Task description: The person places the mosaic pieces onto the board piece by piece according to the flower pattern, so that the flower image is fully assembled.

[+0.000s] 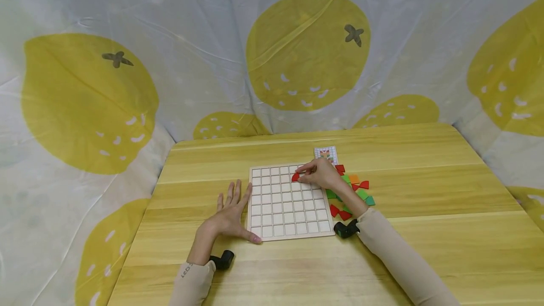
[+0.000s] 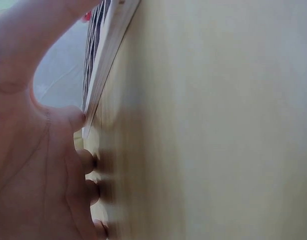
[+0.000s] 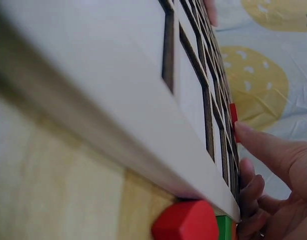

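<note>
A pale wooden grid board (image 1: 282, 207) with square cells lies on the table. My left hand (image 1: 228, 218) rests by its left side with fingers spread, the thumb at the near left corner and the index finger at the left edge. My right hand (image 1: 320, 174) reaches over the board's far right part. Between thumb and fingertips it pinches a red quarter-round tile (image 1: 295, 178) at a cell in the far rows. In the right wrist view this red tile (image 3: 234, 114) shows edge-on at a fingertip. Whether it sits fully in the cell I cannot tell.
Right of the board lie several loose tiles: red (image 1: 364, 184), orange (image 1: 354, 179), green (image 1: 362, 194) and teal (image 1: 370, 200). A small pattern card (image 1: 331, 151) lies behind the board, partly covered by my right hand. A lemon-print curtain (image 1: 204, 60) hangs behind the wooden table (image 1: 403, 155).
</note>
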Tool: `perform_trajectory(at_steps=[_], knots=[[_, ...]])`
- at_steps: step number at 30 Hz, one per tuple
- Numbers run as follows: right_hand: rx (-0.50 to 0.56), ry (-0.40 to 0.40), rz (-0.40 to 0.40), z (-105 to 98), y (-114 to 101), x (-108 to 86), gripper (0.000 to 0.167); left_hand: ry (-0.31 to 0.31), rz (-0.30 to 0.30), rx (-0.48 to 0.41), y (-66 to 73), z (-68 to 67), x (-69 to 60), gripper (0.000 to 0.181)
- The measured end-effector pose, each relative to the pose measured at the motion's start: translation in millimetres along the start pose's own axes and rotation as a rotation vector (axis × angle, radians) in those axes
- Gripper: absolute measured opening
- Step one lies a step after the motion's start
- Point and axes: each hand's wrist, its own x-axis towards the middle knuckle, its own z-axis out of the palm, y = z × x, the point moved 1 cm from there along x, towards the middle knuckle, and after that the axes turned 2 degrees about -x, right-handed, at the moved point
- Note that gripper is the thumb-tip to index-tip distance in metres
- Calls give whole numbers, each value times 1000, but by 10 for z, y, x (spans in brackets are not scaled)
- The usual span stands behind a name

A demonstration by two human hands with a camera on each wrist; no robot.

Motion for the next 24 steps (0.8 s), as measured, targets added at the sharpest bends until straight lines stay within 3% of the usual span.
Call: perform_trajectory(at_steps=[8,24], knots=[[-44,10,-7,3,-16,4,21,-3,1,4,-3,-3,-5,155],[-31,6,4,31,-21,21,21,-8,1,0,-27,6,9,155]])
